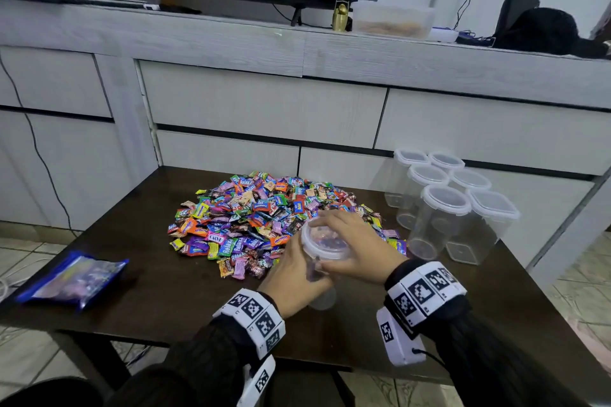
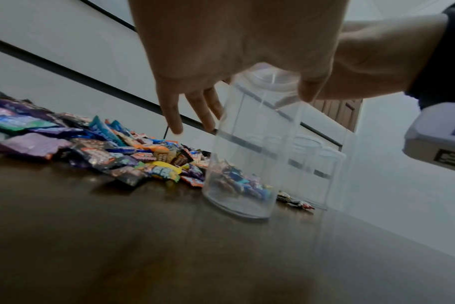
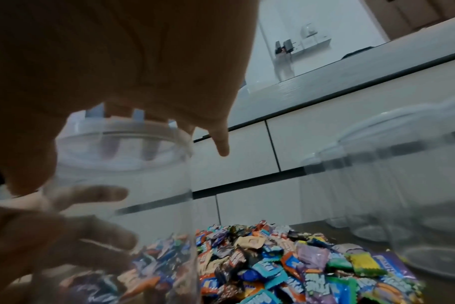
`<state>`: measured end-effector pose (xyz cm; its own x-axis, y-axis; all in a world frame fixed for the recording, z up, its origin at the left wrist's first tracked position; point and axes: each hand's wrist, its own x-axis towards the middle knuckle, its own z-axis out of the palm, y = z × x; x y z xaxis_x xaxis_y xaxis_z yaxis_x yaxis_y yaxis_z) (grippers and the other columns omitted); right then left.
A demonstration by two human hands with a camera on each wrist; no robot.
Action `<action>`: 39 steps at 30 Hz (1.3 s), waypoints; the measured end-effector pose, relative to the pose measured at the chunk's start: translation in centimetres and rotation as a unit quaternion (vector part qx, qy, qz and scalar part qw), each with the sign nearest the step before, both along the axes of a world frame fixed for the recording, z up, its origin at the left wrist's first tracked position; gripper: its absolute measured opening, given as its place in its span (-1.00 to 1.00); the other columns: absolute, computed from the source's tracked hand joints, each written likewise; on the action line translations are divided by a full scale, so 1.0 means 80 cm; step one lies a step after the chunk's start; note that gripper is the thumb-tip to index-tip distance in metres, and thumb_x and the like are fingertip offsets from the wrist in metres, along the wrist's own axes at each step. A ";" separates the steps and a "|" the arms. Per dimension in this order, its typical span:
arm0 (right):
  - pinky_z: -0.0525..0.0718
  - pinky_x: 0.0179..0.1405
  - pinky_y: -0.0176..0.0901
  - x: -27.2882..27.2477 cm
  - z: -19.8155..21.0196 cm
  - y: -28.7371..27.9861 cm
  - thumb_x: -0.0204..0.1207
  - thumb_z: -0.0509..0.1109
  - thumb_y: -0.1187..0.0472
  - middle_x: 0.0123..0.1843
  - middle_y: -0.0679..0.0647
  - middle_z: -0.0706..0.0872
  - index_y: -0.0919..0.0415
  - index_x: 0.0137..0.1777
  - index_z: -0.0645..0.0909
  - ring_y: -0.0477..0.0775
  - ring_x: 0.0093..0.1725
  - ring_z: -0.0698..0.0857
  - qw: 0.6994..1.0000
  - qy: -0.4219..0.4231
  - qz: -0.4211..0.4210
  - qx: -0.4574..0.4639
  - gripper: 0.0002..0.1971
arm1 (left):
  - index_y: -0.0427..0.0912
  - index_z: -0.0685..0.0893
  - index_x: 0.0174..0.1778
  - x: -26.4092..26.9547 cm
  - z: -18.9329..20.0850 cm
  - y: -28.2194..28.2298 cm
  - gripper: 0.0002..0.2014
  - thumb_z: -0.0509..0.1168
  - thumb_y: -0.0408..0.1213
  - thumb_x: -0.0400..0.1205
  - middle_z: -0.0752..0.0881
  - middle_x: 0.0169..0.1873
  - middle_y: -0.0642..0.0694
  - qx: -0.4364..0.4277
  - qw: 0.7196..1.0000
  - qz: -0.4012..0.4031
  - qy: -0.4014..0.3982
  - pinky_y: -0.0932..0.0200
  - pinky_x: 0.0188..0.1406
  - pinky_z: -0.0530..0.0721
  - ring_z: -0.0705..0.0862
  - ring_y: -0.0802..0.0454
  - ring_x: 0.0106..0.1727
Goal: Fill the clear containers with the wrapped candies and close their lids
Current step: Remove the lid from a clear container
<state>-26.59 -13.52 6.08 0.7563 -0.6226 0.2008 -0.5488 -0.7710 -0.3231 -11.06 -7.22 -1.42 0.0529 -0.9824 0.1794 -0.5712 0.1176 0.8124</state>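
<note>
A clear round container (image 1: 322, 299) stands on the dark table (image 1: 165, 304) at the near edge of a big pile of wrapped candies (image 1: 258, 215). My left hand (image 1: 294, 281) holds its side, with the fingers (image 2: 190, 109) round the far wall. From above, my right hand (image 1: 350, 241) grips the white-rimmed lid (image 1: 325, 246) sitting on the container's mouth. The container (image 2: 247, 164) leans slightly. Candies show at its bottom, but I cannot tell whether they lie inside or behind it. In the right wrist view the lid (image 3: 117, 139) is under my fingers.
Several empty lidded clear containers (image 1: 453, 205) stand grouped at the table's right back. A blue plastic bag (image 1: 72, 277) lies at the left edge. Grey cabinet drawers (image 1: 264, 102) rise right behind the table.
</note>
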 end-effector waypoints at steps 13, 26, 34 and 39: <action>0.05 0.63 0.19 -0.001 -0.013 0.009 0.62 0.21 -0.15 0.68 0.08 0.19 0.12 0.60 0.25 0.12 0.68 0.09 0.979 0.136 -0.008 -0.154 -0.37 | 0.21 -0.06 0.48 0.003 0.005 -0.036 0.02 0.57 -0.40 0.40 0.47 0.33 0.15 0.007 0.984 -0.122 0.128 0.60 0.03 0.54 0.55 0.60 0.16; 0.76 0.00 0.09 -0.016 -0.012 0.001 0.15 0.72 0.13 0.13 0.35 0.76 0.44 0.18 0.69 0.28 0.11 0.77 0.904 0.082 0.070 -0.414 -0.38 | 0.35 0.05 0.27 -0.009 0.011 -0.052 -0.12 0.51 0.18 0.20 0.56 0.23 0.15 -0.002 0.992 -0.097 0.085 0.21 0.17 0.69 0.66 0.18 0.26; 0.76 0.00 0.00 -0.024 -0.004 -0.012 0.50 0.34 0.19 0.10 0.33 0.77 0.44 0.21 0.67 0.24 0.07 0.78 0.882 0.131 0.091 -0.443 -0.62 | -0.14 0.12 0.59 -0.012 0.022 -0.054 0.01 0.57 -0.04 0.32 0.53 0.42 -0.12 0.015 0.993 -0.106 0.057 -0.14 0.35 0.61 0.59 -0.04 0.39; 0.79 -0.27 -0.05 -0.022 0.006 -0.015 0.17 0.66 0.33 -0.05 0.36 0.80 0.53 0.08 0.70 0.25 -0.11 0.82 0.893 0.075 0.100 -0.433 -0.53 | -0.08 0.15 0.61 -0.021 0.026 -0.057 -0.01 0.61 -0.07 0.38 0.56 0.40 -0.07 0.025 0.990 -0.122 0.060 -0.15 0.37 0.59 0.60 -0.03 0.39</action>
<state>-28.31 -14.68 6.59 0.8938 -0.1319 0.4287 -0.3586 -0.7843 0.5063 -12.71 -11.82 0.70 -0.1690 -0.9761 0.1364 -0.4301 0.1976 0.8809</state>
